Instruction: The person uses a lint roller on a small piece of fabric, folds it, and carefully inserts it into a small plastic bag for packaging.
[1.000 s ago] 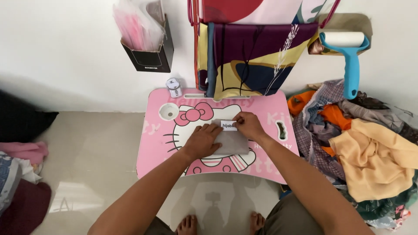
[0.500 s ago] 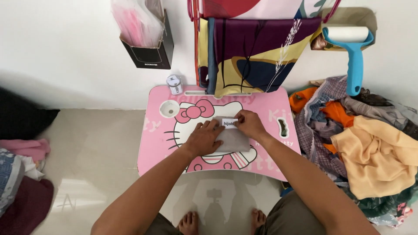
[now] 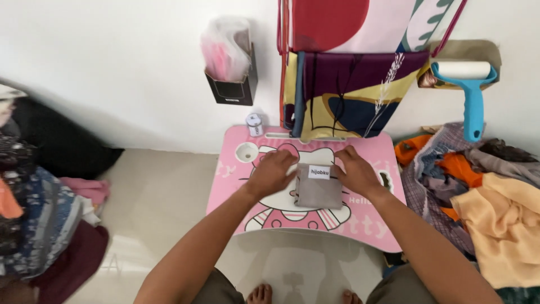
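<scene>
- Far left of the pink cartoon-cat lap desk (image 3: pixel 247 194), heaps of dark and patterned clothes (image 3: pixel 39 214) lie on the floor.
- Up and left of that surface, a black wall holder (image 3: pixel 232 90) carries pink plastic bags (image 3: pixel 225 48); a small roll of tape (image 3: pixel 255 124) stands at the surface's back edge.
- On the surface's middle, the left hand (image 3: pixel 273 173) presses flat, fingers spread, against the left side of a folded grey cloth with a white label (image 3: pixel 318 186). A second ago both hands covered it; now they flank it, so the fold looks finished.
- Right of the cloth, the right hand (image 3: pixel 355 173) rests open against its edge, gripping nothing.
- Behind the surface hangs a patterned sheet (image 3: pixel 349 93); nothing blocks the cloth.
- Right of the surface: a blue lint roller (image 3: pixel 468 93) on the wall and a pile of orange, yellow and checked fabrics (image 3: pixel 484 191).
</scene>
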